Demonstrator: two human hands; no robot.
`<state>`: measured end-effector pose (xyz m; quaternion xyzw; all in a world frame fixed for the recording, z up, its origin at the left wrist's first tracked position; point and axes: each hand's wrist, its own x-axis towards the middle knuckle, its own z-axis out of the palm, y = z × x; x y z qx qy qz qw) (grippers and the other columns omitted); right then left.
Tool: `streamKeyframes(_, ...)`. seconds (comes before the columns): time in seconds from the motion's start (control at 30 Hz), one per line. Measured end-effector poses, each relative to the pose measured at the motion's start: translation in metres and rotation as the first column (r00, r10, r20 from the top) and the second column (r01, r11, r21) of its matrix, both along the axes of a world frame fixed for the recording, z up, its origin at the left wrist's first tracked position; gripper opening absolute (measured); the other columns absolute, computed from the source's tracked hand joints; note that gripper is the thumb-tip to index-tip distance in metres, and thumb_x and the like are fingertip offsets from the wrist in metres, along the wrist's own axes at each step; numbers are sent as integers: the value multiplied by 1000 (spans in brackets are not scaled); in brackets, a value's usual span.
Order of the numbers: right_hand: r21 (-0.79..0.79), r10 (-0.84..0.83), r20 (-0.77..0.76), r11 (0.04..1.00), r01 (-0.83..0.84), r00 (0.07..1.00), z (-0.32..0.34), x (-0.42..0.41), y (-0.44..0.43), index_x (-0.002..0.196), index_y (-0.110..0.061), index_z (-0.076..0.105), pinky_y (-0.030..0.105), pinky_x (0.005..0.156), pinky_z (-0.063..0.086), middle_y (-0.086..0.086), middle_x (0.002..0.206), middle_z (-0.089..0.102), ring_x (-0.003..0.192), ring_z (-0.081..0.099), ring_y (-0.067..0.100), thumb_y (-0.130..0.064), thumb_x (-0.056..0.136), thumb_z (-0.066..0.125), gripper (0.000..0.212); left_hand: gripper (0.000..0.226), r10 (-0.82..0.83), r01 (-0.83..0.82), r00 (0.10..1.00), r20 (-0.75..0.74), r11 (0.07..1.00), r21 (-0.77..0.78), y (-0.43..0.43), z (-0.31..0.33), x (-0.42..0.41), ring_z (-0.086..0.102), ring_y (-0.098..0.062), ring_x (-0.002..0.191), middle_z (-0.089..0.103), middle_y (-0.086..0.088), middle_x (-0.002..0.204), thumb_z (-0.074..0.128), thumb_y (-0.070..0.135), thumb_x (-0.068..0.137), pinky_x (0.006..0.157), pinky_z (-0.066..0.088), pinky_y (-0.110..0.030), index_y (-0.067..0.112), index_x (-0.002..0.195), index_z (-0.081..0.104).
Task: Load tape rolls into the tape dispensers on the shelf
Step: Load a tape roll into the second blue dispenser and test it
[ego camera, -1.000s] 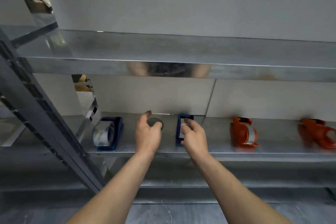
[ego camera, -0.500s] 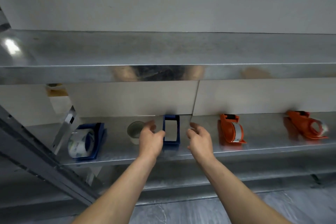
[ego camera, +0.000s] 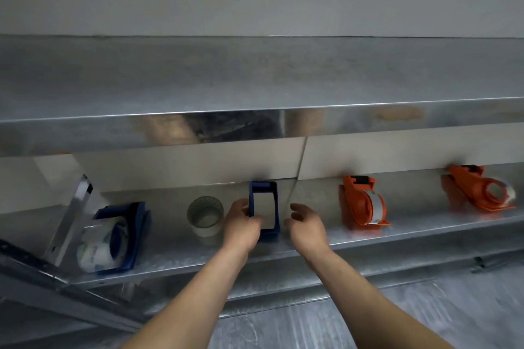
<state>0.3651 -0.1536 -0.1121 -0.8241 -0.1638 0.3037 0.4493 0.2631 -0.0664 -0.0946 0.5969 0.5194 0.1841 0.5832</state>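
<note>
— How is the blue dispenser (ego camera: 263, 207) held?
— Its left wall is pinched by the left hand (ego camera: 243, 225); it is stood on the shelf (ego camera: 411, 221), by the back wall.
— And the right hand (ego camera: 306, 228)?
— Nothing is grasped (fingers loosely spread, just beside the dispenser). A tape roll (ego camera: 204, 215) is seen left of the left hand.

No lettering, number or brand can be read anywhere along the metal shelf (ego camera: 175, 252). Bluish print shows on the tape roll (ego camera: 95, 249) in the far-left dispenser (ego camera: 135, 232), but it is too blurred to make out.
</note>
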Motion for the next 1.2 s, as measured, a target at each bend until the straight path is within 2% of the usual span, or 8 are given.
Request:
streamKeyframes(0.07,-12,34,-2,999,-34,999,-4,4,5,139,-14,51,40,98,52,9,136,58,120,58,25,-9,90,59,50,37,-16,16,1000,-7,1000,-5,1,-4,5,63,-17,82,66,3,84,55,-8,77,79,55,-36,29,85,58)
streamKeyframes(0.17,-46,89,0,995,-89,996,-11,11,10,140,-12,50,37,96,52,11,136,57,122,56,25,-7,90,59,51,40,-28,28,999,-17,999,-21,0,-9,11,66,-20,89,70,-2,99,57,-4,73,82,59,-40,20,105,60)
streamKeyframes(0.33,-118,175,-28,977,-177,984,-25,23,12,139,-12,49,36,93,54,14,131,61,112,62,27,-2,91,57,50,41,-22,21,999,-36,999,-27,-6,-17,14,63,-21,94,67,-3,101,50,-11,79,80,55,-32,21,105,57)
streamKeyframes(0.53,-143,218,-29,965,-220,975,-32,35,16,140,-12,48,37,93,55,12,127,64,110,64,27,-3,87,59,55,36,-37,35,998,-56,999,-32,-7,-22,14,65,-20,91,69,-3,98,49,-6,80,81,57,-37,25,94,59)
streamKeyframes(0.83,-210,329,79,928,-307,941,-29,43,12,123,-13,57,31,80,50,8,117,69,103,65,28,-12,88,56,35,31,-142,141,989,-42,990,-25,-21,-14,17,61,-19,91,66,2,95,50,2,75,76,51,-35,31,84,58)
streamKeyframes(0.97,-256,428,103,884,-392,898,-32,44,10,118,-21,57,27,73,47,1,110,69,95,65,23,-30,85,65,35,36,-206,206,978,-5,978,-33,-25,-14,16,62,-18,95,66,1,100,60,4,73,79,51,-33,24,103,59)
streamKeyframes(1.07,-260,454,131,873,-412,881,-33,45,10,112,-24,57,28,72,50,-1,106,70,88,64,20,-29,85,63,28,48,-266,266,963,-32,964,-4,-31,-21,11,61,-12,98,64,6,103,65,1,75,76,49,-23,25,115,54)
streamKeyframes(1.2,-249,479,142,864,-437,866,-39,48,8,109,-25,60,27,69,52,-1,104,72,81,62,16,-22,85,62,24,44,-256,256,966,-45,967,7,-30,-25,12,62,-14,100,66,4,105,65,4,80,81,50,-25,27,116,55)
